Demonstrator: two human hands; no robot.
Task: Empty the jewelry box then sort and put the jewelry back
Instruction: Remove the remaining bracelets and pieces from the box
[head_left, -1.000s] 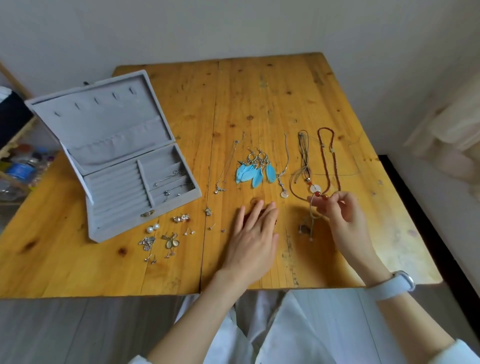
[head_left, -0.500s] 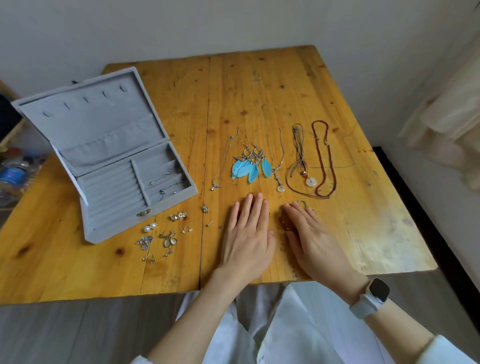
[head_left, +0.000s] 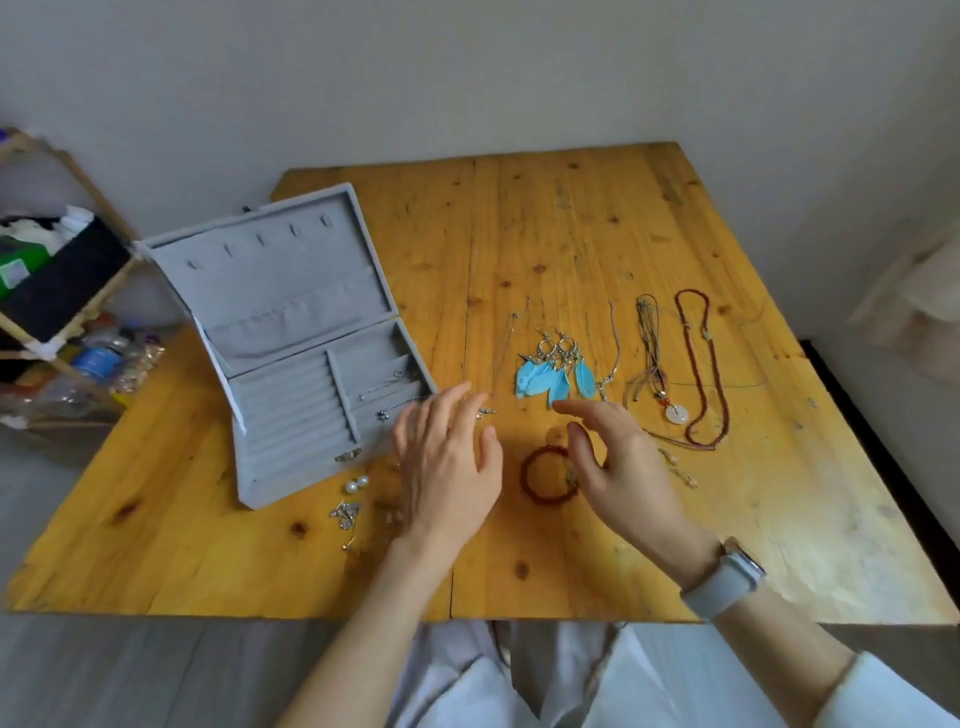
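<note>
My left hand (head_left: 447, 462) hovers palm down over the table (head_left: 571, 234), its fingers loose and spread, so that grip is open and holds nothing; its fingertips reach toward the front right corner of the grey jewelry box (head_left: 291, 338). My right hand (head_left: 613, 457) is beside it, thumb and fingers relaxed and apart, also holding nothing, with a watch (head_left: 724, 582) on the wrist. Between the two hands a dark red bead bracelet (head_left: 540, 475) lies flat on the wood, partly hidden by my right fingers; whether they touch it I cannot tell. Just beyond my right fingertips lie the blue feather earrings (head_left: 556, 371), and to their left a thin silver chain (head_left: 501, 358). To the right of the feathers is another fine chain necklace (head_left: 613, 358), then a cord necklace with a white ring pendant (head_left: 675, 413), and then a long dark red bead necklace (head_left: 701, 364). The jewelry box stands open at the left of the table, lid leaning back; two small silver pieces lie in its right compartments and one at the front end of its ring rolls. In front of the box, near my left wrist, lie a pair of pearl studs (head_left: 357, 484) and a small cluster of silver earrings (head_left: 345, 512). A wooden rack (head_left: 67, 322) with bottles stands off the table's left side.
</note>
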